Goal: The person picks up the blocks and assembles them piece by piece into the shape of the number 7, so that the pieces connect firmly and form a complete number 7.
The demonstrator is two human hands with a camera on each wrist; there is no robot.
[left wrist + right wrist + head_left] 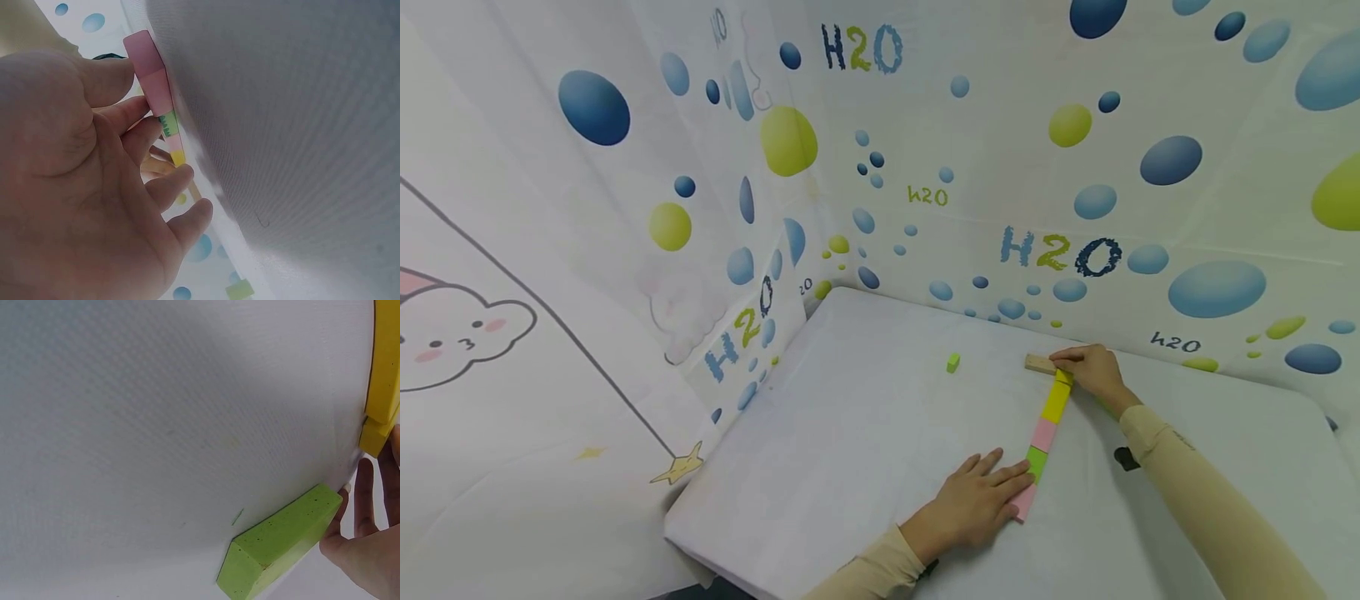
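Note:
A straight row of blocks runs away from me on the white table: a pink block nearest, then a green block, a second pink block, a yellow block and a small yellow block. My left hand lies along the row's left side, its fingers extended and touching the near pink and green blocks. At the far end, a wooden block lies crosswise, pointing left. My right hand pinches its right end beside the small yellow block; its fingertips are partly hidden.
A lone small green block stands left of the row. Another green block lies under my right wrist, mostly hidden in the head view. White sheets printed with coloured dots hang behind and left of the table.

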